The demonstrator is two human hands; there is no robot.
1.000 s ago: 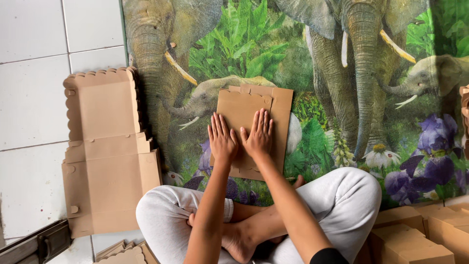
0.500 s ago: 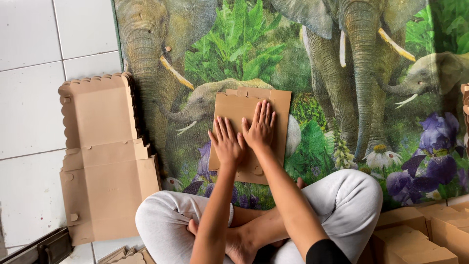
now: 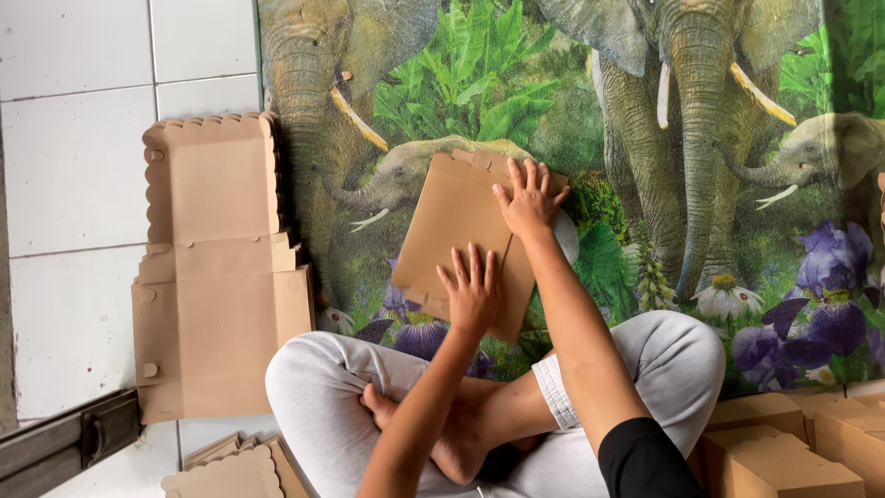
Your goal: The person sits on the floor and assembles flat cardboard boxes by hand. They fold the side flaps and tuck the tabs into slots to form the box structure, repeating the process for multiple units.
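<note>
— So, where is there room around the work?

— Mostly in the upper left of the frame, where bare white floor tiles (image 3: 83,175) run beside the mat. The flat cardboard piece (image 3: 452,231) lies at the centre on the elephant-print mat (image 3: 701,184), tilted, its upper edge toward the top of the frame and its lower corner near the person's crossed legs (image 3: 516,406). Open mat shows above it and to the right. To the left, the stack of unfolded scalloped box blanks (image 3: 217,277) sits well apart from it, straddling the mat's left border and the tiles.

— And the hands?

— Both lie palm down on the cardboard piece. The left hand (image 3: 472,293) presses on the lower part, fingers (image 3: 461,267) spread a little and straight, gripping nothing. The right hand (image 3: 530,201) rests on the upper right edge, fingers (image 3: 530,175) fanned apart and flat, tips reaching the piece's top corner. Neither hand closes on anything.

— How many of each thing?

— One piece under the hands. One stack of blanks at left; I cannot count its sheets. More scalloped blanks (image 3: 230,470) peek in at the bottom left, number unclear. Folded brown boxes (image 3: 793,452) crowd the bottom right corner, at least three. A dark metal rail (image 3: 64,443) crosses the lower left edge.
</note>
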